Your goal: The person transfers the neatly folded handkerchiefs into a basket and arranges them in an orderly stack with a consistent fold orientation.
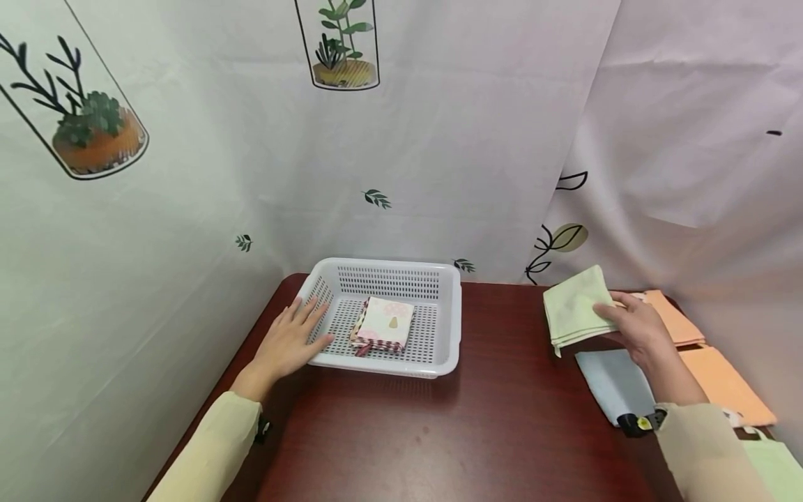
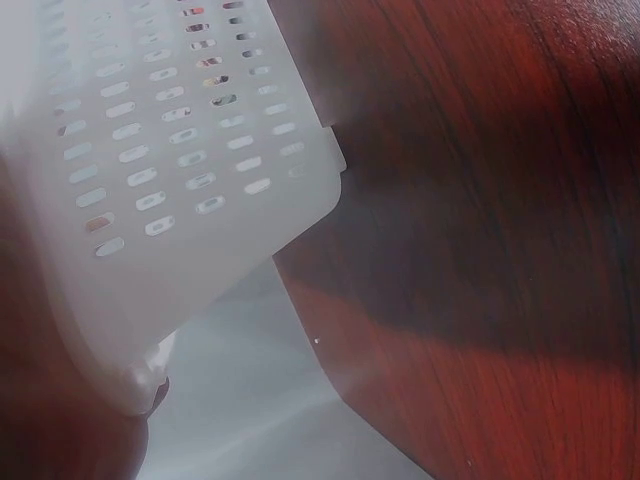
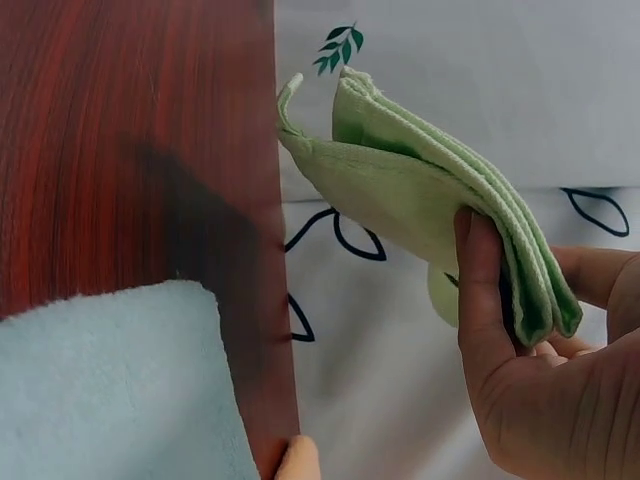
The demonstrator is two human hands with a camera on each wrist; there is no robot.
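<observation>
Green cloth [image 1: 574, 307] up off the table, pinched in the right hand [image 1: 633, 328].
Head view: basket [image 1: 448, 335] lies well left of it, left hand [image 1: 291, 341] flat against its near wall. Left wrist: basket [image 2: 150, 200] wall close, fingers unseen. Right wrist: thumb [image 3: 478, 290] clamps the folded cloth [image 3: 430, 200].

A dark red-brown wooden table [image 1: 489, 432] fills the lower view. Near its right edge lie a flat pale grey-blue cloth [image 1: 611, 382] and, just beside it, two flat orange cloths [image 1: 721, 380], one behind the other. Behind the table hangs a white curtain [image 1: 439, 160] printed with potted plants in glass jars and small green leaf sprigs.
</observation>
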